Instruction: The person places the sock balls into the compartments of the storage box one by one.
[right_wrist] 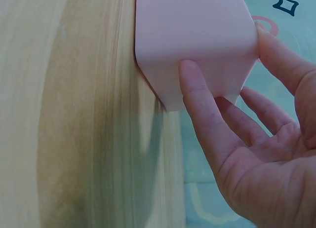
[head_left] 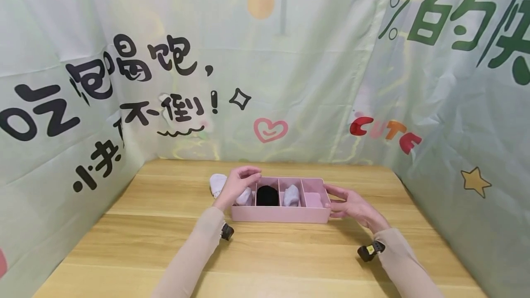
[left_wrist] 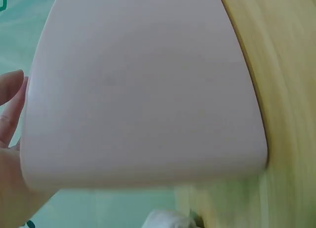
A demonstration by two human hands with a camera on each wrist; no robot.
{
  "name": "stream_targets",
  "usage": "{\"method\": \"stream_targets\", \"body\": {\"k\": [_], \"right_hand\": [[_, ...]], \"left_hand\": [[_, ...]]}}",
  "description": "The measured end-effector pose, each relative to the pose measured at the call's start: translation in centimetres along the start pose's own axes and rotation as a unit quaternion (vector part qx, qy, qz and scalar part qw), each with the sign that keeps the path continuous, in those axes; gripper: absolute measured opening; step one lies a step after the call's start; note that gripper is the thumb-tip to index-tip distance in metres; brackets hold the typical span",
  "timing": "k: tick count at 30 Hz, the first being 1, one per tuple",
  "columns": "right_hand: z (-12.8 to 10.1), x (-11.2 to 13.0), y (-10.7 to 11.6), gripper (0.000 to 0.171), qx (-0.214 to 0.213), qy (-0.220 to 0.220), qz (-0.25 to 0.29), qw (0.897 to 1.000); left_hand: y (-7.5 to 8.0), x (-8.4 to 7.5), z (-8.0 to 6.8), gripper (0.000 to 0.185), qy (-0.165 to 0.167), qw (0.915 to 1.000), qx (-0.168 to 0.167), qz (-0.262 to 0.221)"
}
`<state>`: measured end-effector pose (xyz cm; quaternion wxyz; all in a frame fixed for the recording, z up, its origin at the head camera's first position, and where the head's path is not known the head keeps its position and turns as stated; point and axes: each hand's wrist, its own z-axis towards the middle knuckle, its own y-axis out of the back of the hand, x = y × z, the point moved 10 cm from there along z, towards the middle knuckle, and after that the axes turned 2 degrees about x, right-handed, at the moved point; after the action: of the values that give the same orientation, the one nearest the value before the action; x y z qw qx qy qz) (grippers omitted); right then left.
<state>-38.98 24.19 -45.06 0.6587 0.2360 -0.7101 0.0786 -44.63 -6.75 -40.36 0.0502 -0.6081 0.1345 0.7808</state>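
Note:
A pink box [head_left: 281, 215] with several compartments stands on the wooden table [head_left: 165, 252]. It holds a white sock [head_left: 245, 197] in the leftmost cell, then a black sock [head_left: 267, 195], then a pale grey sock [head_left: 291, 195]. My left hand [head_left: 242, 180] hovers over the leftmost cell, fingers curled above the white sock; whether it grips the sock is hidden. The left wrist view shows only the box wall [left_wrist: 143, 90] and a fingertip [left_wrist: 11, 102]. My right hand [head_left: 348, 203] touches the box's right end [right_wrist: 192, 25], thumb [right_wrist: 197, 95] flat on the wall.
Another white sock [head_left: 217, 184] lies on the table just left of the box. Printed cloth [head_left: 290, 82] hangs around the table on three sides. Bare wood stretches in front of the box and to both sides.

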Motion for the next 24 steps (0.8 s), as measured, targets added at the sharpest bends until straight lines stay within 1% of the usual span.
{"method": "stream_targets", "body": {"k": [5,10,14,18,21,24], "right_hand": [[0.1,0.0,0.2,0.076,-0.002,0.000,0.000,1.000],[0.1,0.0,0.1,0.075,0.003,0.001,-0.001,1.000],[0.1,0.0,0.1,0.074,0.003,0.001,-0.001,1.000],[0.1,0.0,0.1,0.074,0.002,0.002,-0.002,1.000],[0.1,0.0,0.1,0.074,0.002,0.003,-0.005,1.000],[0.1,-0.1,0.1,0.074,0.004,0.001,0.001,1.000]], "left_hand": [[1.7,0.3,-0.4,0.031,0.009,0.9997,-0.021,-0.009],[3.6,1.0,-1.0,0.032,0.017,0.9989,-0.041,0.010],[5.2,1.9,-1.4,0.030,0.034,0.9977,-0.057,0.012],[6.8,2.2,-1.8,0.033,0.047,0.9964,-0.069,0.011],[7.9,2.2,-2.1,0.036,0.052,0.9955,-0.076,0.024],[9.0,2.5,-2.4,0.036,0.057,0.9934,-0.087,0.047]]}}
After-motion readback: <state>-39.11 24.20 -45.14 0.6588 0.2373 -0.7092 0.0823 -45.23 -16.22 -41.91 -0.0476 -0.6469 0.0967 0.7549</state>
